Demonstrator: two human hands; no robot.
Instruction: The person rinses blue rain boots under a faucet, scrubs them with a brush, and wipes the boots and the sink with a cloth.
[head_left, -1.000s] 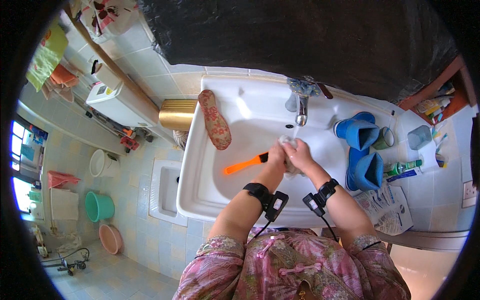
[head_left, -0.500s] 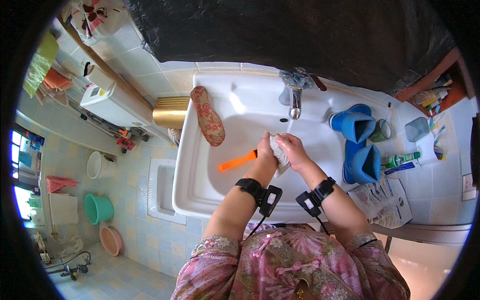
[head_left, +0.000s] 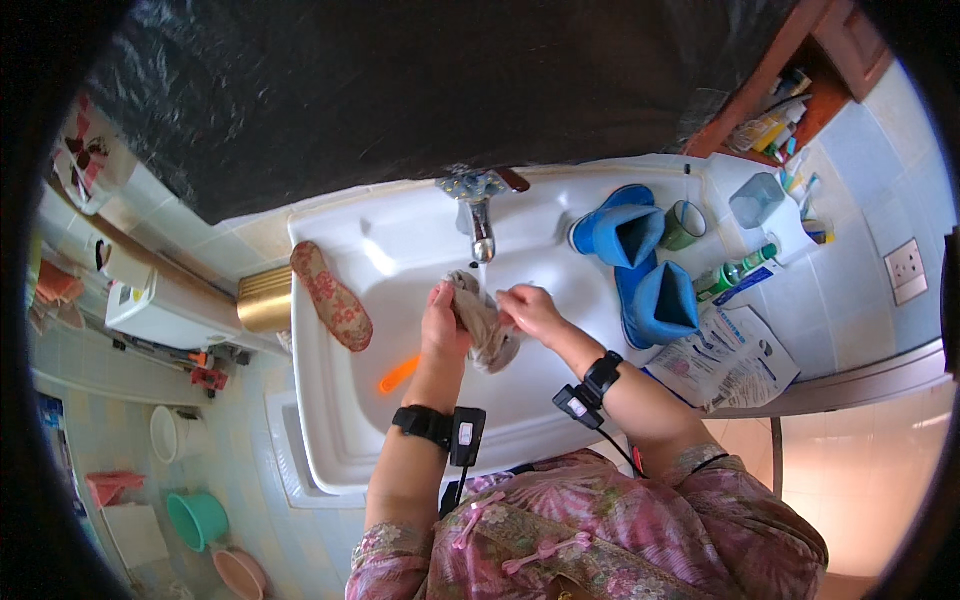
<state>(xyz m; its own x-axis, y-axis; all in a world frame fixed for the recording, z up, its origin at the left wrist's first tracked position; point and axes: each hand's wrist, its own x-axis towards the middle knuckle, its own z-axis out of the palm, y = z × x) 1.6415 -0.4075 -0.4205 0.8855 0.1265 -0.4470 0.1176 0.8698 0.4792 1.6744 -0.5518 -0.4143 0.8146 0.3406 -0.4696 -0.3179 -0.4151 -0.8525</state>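
Over the white sink (head_left: 330, 440), my left hand (head_left: 441, 322) is closed round a wet, greyish-beige cloth (head_left: 487, 335), bunched and hanging below the tap (head_left: 482, 235). A thin stream seems to run from the spout. Curled at the cloth's right edge, the fingers of my right hand (head_left: 532, 312) appear to pinch it; their tips are partly hidden. Left of my left hand, an orange handle (head_left: 400, 374) lies in the basin, its other end hidden behind the hand. A floral insole (head_left: 332, 298) rests on the sink's left side.
Two blue ankle-high shoes (head_left: 660, 305) stand on the right ledge, beside a green cup (head_left: 684, 225), a green tube (head_left: 738, 270) and a printed plastic bag (head_left: 725, 360). A gold box (head_left: 265, 300) sits left of the sink. Black sheeting (head_left: 400, 90) covers the far wall.
The view has shifted, so the sink appears further left and lower. My hands have drawn apart; the cloth, squeezed between both before, now hangs loosened from the left hand.
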